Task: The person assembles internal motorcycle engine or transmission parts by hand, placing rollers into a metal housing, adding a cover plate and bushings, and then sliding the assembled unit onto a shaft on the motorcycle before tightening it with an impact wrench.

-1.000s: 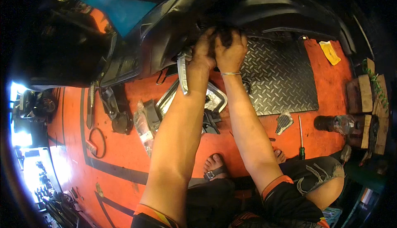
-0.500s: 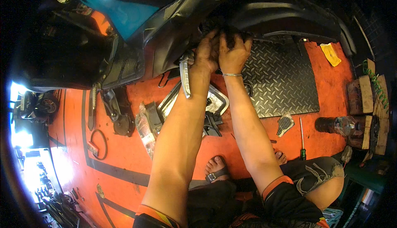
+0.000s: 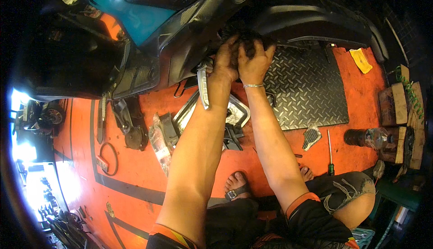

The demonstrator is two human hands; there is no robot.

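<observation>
Both my arms reach forward to the underside of a scooter with black and teal body panels (image 3: pixel 180 50). My left hand (image 3: pixel 226 64) is closed against a dark part (image 3: pixel 246 33) in the shadow there, its fingertips hidden. Right beside it, my right hand (image 3: pixel 255 65) has bent fingers pressed to the same dark area. What they grip is too dark to make out. A silver ribbed footpeg (image 3: pixel 203 86) sticks out beside my left wrist.
On the orange floor (image 3: pixel 135 167) lie a metal tray (image 3: pixel 244 110), a plastic bag (image 3: pixel 159 143), a screwdriver (image 3: pixel 330 154) and a mesh piece (image 3: pixel 311 137). A black diamond-plate sheet (image 3: pixel 311 91) lies under the scooter. A bottle (image 3: pixel 367 137) and a yellow packet (image 3: pixel 360 60) are at the right.
Both hands stay at the same dark part, with only a slight shift of the fingers. The whole view has moved a little.
</observation>
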